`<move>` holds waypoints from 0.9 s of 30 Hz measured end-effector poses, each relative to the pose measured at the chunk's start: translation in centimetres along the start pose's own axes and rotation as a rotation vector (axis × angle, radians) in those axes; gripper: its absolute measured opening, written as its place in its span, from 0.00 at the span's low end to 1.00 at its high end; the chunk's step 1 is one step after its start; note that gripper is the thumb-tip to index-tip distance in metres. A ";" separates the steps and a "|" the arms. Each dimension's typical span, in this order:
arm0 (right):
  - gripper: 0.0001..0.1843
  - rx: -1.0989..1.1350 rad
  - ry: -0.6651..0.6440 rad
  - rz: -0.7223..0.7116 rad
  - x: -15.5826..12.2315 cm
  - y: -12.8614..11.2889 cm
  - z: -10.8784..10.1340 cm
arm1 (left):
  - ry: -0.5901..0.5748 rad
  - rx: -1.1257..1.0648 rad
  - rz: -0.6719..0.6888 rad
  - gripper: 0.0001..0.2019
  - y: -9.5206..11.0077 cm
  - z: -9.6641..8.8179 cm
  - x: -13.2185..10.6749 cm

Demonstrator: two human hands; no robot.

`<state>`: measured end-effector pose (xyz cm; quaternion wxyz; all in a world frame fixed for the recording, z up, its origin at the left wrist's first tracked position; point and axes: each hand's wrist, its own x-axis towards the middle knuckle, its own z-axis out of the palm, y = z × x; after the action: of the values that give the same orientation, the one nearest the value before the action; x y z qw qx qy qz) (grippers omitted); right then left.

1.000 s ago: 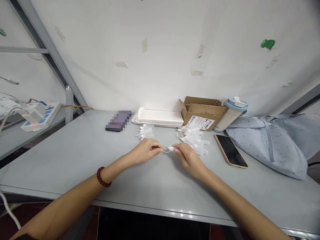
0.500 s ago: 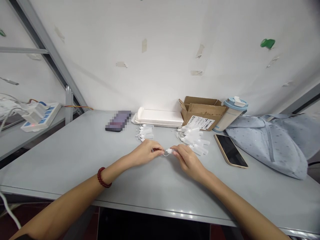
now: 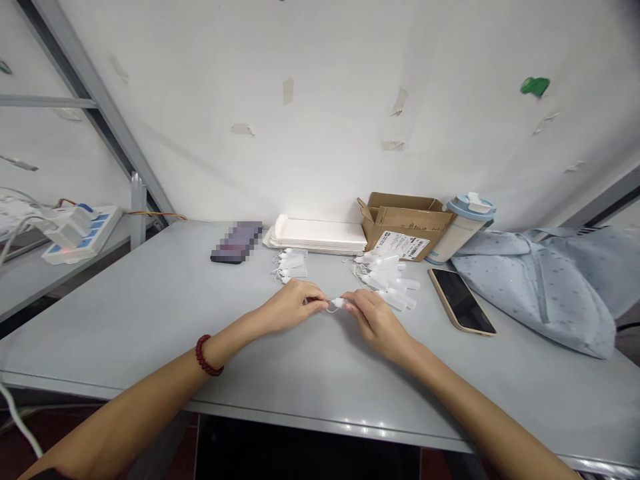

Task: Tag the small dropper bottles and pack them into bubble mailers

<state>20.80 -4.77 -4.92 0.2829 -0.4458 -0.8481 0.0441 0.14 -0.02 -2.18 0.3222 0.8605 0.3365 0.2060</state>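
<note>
**Both hands closed on one small white piece at mid-worktop**

Reaching in from the near edge of a pale grey worktop, a red bead bracelet on the left wrist. Pinching a small white piece with a thin cord between left hand and right hand, each grip clamped on one end, just above the worktop's middle. Just beyond, two piles of like white pieces: the smaller pile left, the larger pile right. Beside the larger pile, a phone lying face up, then a blue-grey bag. Along the back, a stack of white trays, an open cardboard box and a lidded tumbler, against a white wall dotted with tape scraps. Off left, a power strip on a lower shelf. Hard to make out: the piece's exact form, too small; a dark object, blurred out.
</note>
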 end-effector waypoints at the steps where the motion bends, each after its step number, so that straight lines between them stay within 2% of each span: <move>1: 0.13 -0.003 -0.010 0.002 0.0 0.0 0.0 | -0.002 0.010 0.002 0.12 0.0 0.0 0.0; 12: 0.16 -0.102 -0.067 -0.039 0.2 -0.5 -0.5 | -0.030 0.165 0.084 0.13 -0.3 0.6 0.0; 27: 0.15 -0.176 -0.056 -0.106 -0.1 -1.1 0.4 | -0.098 0.389 0.090 0.14 0.2 1.4 -0.3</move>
<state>19.83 -5.48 -4.93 0.2210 -0.4219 -0.8787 -0.0331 0.83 -0.92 -3.13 0.1564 0.9297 0.3152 0.1091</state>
